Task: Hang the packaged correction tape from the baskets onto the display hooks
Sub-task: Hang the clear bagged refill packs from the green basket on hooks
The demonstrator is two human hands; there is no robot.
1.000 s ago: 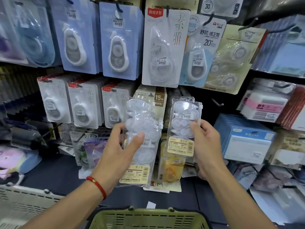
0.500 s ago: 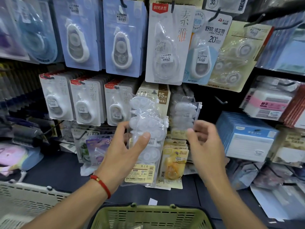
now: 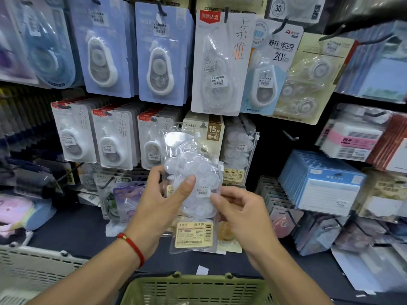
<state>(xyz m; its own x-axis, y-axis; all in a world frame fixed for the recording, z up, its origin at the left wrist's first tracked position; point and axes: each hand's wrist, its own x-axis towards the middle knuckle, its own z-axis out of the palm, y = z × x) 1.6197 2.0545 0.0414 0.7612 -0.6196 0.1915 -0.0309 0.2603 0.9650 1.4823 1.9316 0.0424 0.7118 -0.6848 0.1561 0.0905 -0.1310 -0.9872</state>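
The pack carried a second ago by the right hand (image 3: 240, 208) has been hung just right of the clear bag of tapes (image 3: 193, 183), which is now pinched by both grips, left hand (image 3: 163, 201) included, so another hanging seems due

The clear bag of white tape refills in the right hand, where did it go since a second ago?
It now hangs on the rack. The emptied right hand came back to pinch the clear bag stack the left hand holds. The green basket stayed below.
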